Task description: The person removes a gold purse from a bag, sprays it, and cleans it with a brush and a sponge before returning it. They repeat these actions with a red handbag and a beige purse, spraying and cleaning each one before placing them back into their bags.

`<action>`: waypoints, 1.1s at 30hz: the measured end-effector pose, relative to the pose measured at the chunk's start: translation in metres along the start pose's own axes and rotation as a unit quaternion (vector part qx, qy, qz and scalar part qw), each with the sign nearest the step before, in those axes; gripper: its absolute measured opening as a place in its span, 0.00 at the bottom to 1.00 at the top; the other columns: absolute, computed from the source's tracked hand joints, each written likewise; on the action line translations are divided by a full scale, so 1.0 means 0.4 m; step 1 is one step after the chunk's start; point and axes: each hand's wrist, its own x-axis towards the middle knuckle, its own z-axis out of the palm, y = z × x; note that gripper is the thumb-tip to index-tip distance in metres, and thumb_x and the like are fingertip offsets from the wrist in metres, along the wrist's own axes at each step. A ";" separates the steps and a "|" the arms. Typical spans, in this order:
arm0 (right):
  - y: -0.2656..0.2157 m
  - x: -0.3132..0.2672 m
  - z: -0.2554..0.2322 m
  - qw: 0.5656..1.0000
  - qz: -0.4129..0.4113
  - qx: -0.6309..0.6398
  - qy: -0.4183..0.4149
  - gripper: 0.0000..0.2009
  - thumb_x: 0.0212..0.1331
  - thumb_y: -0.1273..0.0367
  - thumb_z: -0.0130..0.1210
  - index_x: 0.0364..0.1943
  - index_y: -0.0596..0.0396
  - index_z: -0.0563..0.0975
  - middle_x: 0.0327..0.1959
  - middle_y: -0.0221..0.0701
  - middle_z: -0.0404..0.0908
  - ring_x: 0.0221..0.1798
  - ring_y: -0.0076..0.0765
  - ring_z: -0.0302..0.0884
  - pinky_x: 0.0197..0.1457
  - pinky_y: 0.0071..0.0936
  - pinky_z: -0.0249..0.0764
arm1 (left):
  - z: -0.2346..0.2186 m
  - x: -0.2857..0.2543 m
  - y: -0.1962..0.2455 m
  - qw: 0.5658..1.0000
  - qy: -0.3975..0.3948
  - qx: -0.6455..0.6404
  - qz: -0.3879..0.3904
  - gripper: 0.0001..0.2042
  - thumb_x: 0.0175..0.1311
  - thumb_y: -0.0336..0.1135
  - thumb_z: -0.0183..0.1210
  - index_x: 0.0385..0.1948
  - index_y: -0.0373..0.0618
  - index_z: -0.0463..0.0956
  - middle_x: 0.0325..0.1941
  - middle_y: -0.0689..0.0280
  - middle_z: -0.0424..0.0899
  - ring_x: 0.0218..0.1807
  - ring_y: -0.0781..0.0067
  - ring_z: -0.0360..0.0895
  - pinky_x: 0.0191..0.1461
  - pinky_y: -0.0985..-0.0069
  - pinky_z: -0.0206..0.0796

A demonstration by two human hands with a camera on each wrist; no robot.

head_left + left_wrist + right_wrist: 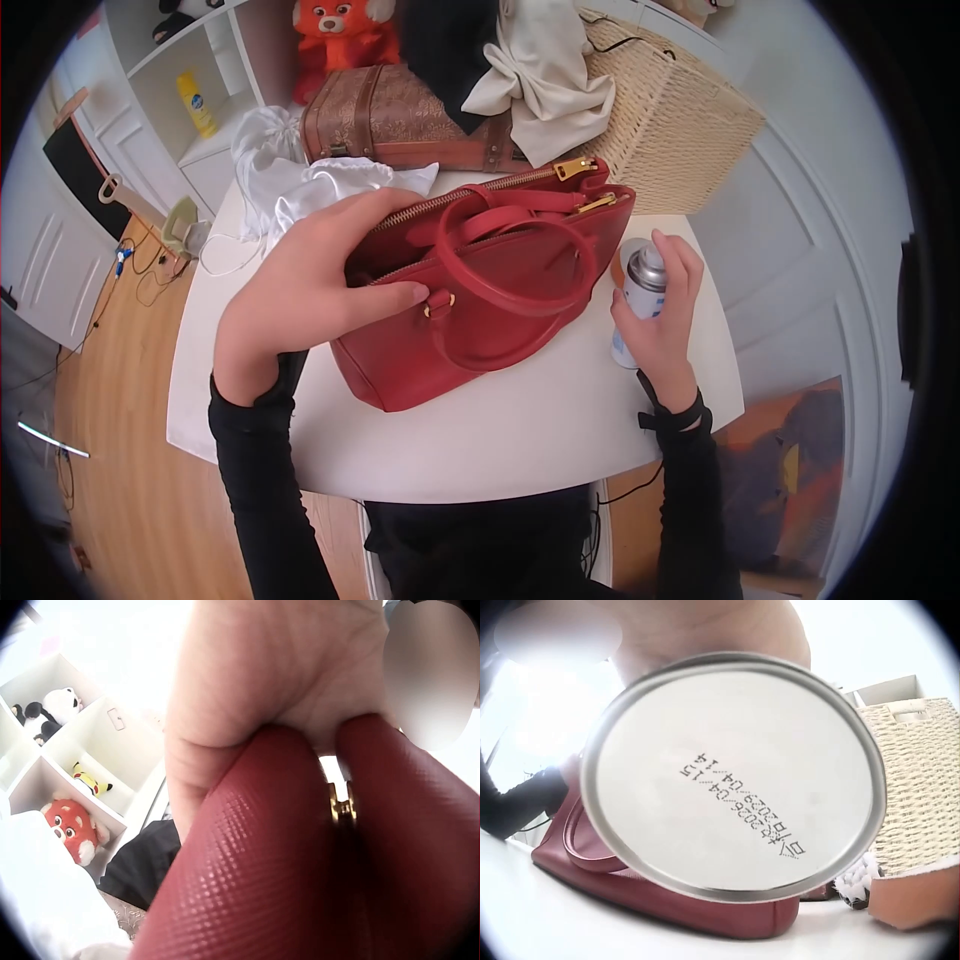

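A red leather handbag with two looped handles stands on the white table, its gold zipper undone along the top. My left hand grips one end of the bag, thumb on the near side and fingers over the far side. From the left wrist view, the bag's red sides bulge down from under the palm. To the right of the bag, my right hand holds a white and blue spray can, a finger up by its nozzle. The can's base, printed with dates, faces the right wrist camera, raised off the table.
Behind the bag are white satin cloth, a brown embossed case, cream cloth and a woven basket. A brown item and white bristles sit near the basket. Shelves hold a yellow can and plush toys.
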 end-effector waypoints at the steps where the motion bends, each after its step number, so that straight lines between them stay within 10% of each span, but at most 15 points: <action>1: -0.004 0.009 0.005 1.000 0.002 -0.004 0.007 0.35 0.39 0.82 0.60 0.61 0.55 0.71 0.55 0.40 0.68 0.55 0.48 0.71 0.55 0.37 0.71 | 0.000 -0.002 0.001 1.000 0.002 0.004 -0.002 0.31 0.49 0.32 0.67 0.60 0.39 0.69 0.52 0.57 0.80 0.54 0.64 0.78 0.61 0.70 0.67; 33: -0.040 0.087 -0.002 0.994 -0.089 -0.018 -0.066 0.35 0.39 0.82 0.61 0.61 0.51 0.73 0.55 0.39 0.71 0.54 0.48 0.75 0.53 0.36 0.75 | 0.003 -0.008 -0.033 0.986 0.043 0.144 0.079 0.27 0.52 0.35 0.66 0.57 0.41 0.72 0.48 0.53 0.82 0.50 0.56 0.81 0.55 0.67 0.71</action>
